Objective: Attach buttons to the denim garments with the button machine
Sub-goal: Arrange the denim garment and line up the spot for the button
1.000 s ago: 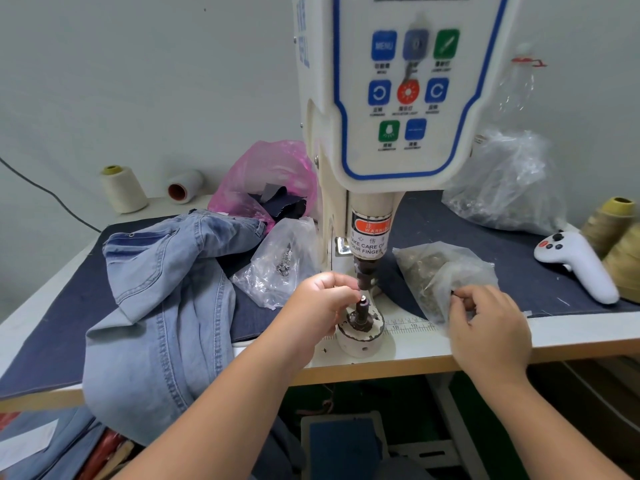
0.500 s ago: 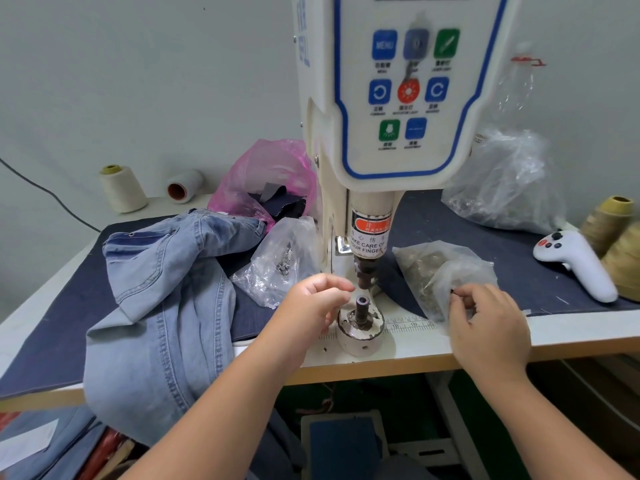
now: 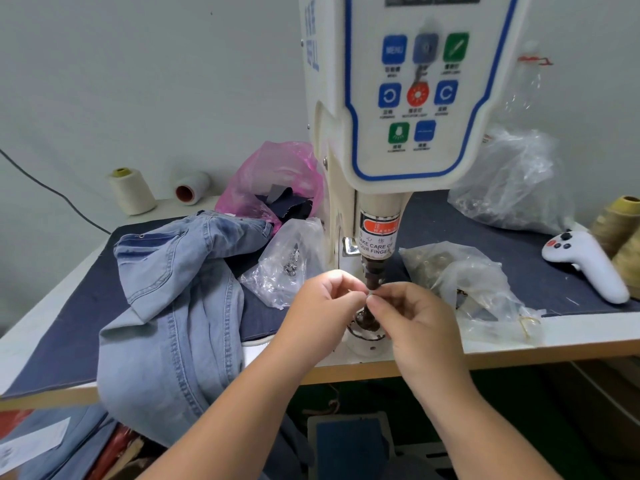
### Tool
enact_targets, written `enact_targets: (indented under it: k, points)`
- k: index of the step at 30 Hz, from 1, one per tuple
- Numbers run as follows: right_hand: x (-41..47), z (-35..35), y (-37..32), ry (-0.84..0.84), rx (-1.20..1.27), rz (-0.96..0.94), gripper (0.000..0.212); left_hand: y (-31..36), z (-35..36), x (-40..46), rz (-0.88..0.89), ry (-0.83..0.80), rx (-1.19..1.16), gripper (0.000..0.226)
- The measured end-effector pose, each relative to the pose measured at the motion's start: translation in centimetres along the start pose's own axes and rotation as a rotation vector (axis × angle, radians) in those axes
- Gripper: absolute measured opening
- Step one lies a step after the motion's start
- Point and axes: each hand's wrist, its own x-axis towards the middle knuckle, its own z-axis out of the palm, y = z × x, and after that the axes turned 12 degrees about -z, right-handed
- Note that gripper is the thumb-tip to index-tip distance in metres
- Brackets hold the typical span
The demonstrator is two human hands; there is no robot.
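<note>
Centrally, left hand and right hand with fingertips pinched together, masking the button machine die; denim garment leftward.

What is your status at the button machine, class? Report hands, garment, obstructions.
Left hand and right hand pinching something small together under the press head. Denim garment lying left, not under it. Nothing blocking.

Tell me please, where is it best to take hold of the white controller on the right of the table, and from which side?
Probably grip the white controller around its long slim handle, coming from above. It lies flat, the handle pointing toward the table edge, free of the yarn cones.
</note>
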Motion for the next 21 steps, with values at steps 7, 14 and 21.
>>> enact_targets:
  k: [7,14,21]
  points:
    - [0.3,0.32,0.35,0.066,-0.013,-0.002,0.02,0.08,-0.37,-0.12,-0.014,-0.019,0.056,0.012]
    - [0.59,0.76,0.58,0.076,-0.008,0.023,0.011,0.85,-0.4,-0.1,-0.185,-0.093,-0.154,0.008]
    - [0.5,0.51,0.66,0.065,-0.027,0.018,0.009,0.53,0.09,-0.04,-0.247,-0.136,-0.354,0.006]
